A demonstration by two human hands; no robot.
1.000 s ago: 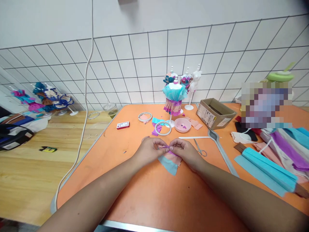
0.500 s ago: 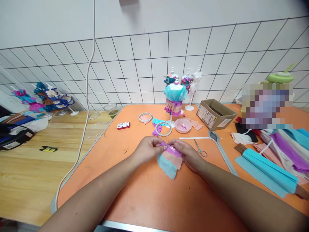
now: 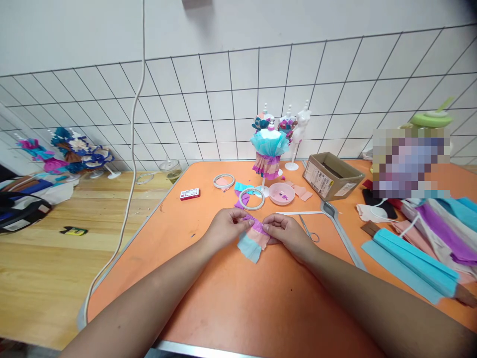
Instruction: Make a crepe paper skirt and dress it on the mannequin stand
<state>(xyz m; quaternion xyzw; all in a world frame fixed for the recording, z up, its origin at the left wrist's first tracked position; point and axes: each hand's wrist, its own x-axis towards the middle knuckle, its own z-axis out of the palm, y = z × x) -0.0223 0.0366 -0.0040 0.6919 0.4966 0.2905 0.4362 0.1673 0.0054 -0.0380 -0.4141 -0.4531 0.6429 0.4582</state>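
At the middle of the smooth orange desk (image 3: 238, 308), the left hand (image 3: 225, 229) and right hand (image 3: 285, 233) held a crepe strip (image 3: 253, 242) between them. It was crinkled paper in three bands: purple, pink, then blue. The fingers (image 3: 244, 223) of both hands were pinched narrow on its gathered purple edge, while the blue end fanned out low over the desk. Just right of the right hand lay thin metal scissors (image 3: 309, 231). Beyond the hands sat a white tape ring (image 3: 252, 198), a round pink bowl (image 3: 282, 193) and a small mannequin (image 3: 269, 154) in ruffled paper. Far right lay long folds of blue crepe (image 3: 410, 263).
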